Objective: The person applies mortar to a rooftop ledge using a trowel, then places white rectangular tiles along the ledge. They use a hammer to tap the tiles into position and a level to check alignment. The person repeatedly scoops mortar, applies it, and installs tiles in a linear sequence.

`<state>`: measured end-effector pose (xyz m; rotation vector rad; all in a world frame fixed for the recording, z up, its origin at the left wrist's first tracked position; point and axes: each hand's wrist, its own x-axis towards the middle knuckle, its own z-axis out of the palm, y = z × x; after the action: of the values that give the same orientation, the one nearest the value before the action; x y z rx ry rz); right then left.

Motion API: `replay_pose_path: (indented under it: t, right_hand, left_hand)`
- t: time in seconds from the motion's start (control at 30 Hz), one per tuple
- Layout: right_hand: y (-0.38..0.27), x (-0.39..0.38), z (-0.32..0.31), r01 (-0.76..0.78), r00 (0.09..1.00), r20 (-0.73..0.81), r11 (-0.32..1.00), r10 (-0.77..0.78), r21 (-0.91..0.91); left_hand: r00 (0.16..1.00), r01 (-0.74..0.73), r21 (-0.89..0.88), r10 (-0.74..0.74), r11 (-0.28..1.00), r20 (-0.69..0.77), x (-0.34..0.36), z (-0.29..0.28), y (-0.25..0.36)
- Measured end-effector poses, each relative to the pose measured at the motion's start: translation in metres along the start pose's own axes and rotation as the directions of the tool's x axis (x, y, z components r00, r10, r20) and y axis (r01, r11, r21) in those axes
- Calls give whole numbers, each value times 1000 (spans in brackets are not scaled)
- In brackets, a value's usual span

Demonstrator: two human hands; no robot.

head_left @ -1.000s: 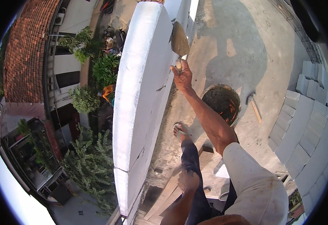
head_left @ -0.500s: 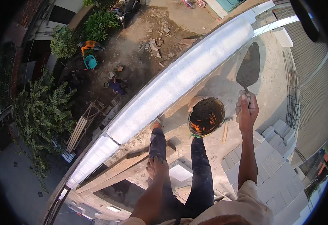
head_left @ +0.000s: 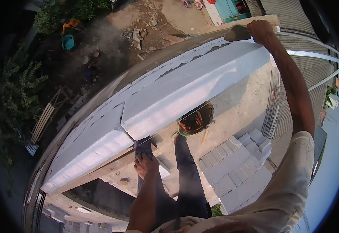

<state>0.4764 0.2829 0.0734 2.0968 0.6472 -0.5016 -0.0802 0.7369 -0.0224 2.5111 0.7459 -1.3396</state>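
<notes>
My right hand grips a trowel by its handle, out at the far right end of a wall of white blocks. The mortar-smeared blade is at the top far edge of the wall; whether it touches is hard to tell. Patches of grey mortar show along that far edge. On my left knee rests my left hand, fingers spread and holding nothing. Beyond my right foot stands a bucket, dark inside with orange streaks, partly hidden by the wall.
A hammer lies beside the bucket. Stacked white blocks fill the floor to the right, near a wire rebar cage. A thin string runs along the wall. Past the wall the ground drops far below, with people and rubble.
My right hand has swung the trowel from above the floor beyond the bucket up and forward to the wall's far end. The view has shifted, showing more of the wall top. My left hand stays on the knee.
</notes>
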Motion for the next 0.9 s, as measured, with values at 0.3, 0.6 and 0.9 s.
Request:
replay_pose_path:
  t: [0.3,0.6,0.9]
  right_hand:
    - [-61,32,-51,213,976,30,976,-215,50]
    - [-118,32,-92,252,953,46,869,-299,425]
    - [-214,35,-199,419,890,-36,785,-454,456]
  left_hand:
    - [1000,-3,-46,3,999,-7,4,-2,-18]
    - [999,12,-113,-8,994,42,4,-7,-26]
    - [999,18,-113,-23,993,-40,2,-1,-37]
